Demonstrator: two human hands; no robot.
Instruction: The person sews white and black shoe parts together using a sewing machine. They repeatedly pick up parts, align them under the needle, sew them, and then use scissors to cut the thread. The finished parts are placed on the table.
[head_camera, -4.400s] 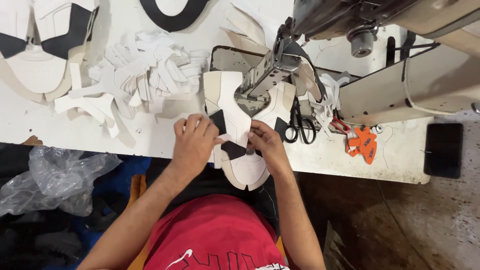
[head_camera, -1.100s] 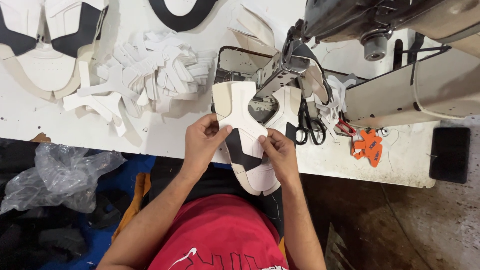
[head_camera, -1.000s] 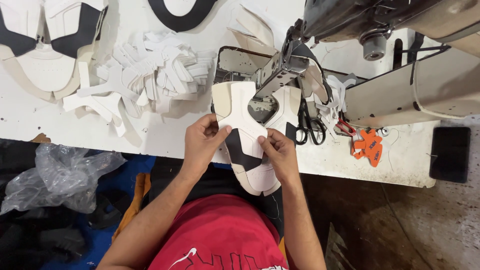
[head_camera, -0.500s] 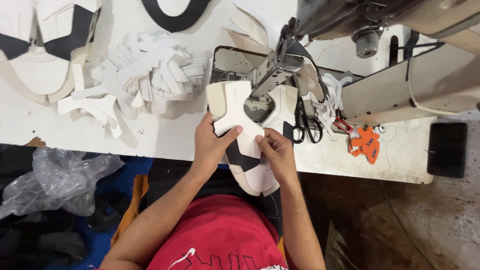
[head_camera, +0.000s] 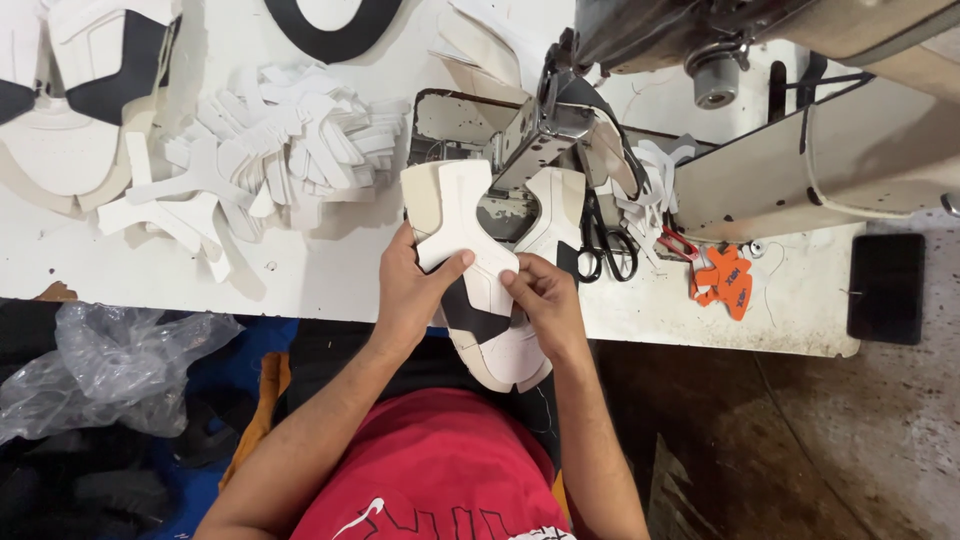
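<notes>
**At frame centre: both hands on shoe upper by sewing machine**

Near mid-frame, the white and black shoe upper (head_camera: 478, 290) lies with its long axis running from lower centre up toward the sewing machine (head_camera: 560, 120), its far end just under the machine's foot. Left hand (head_camera: 412, 290) pinches its left edge, thumb pressed on top; right hand (head_camera: 545, 300) closes on the right edge, fingers curled. Both hands equally near, upper sits btwn them. Upper left: pile of white cut pieces (head_camera: 260, 160). Right of upper: black scissors (head_camera: 600, 245), orange tool (head_camera: 728, 280) on the table (head_camera: 320, 275).
</notes>
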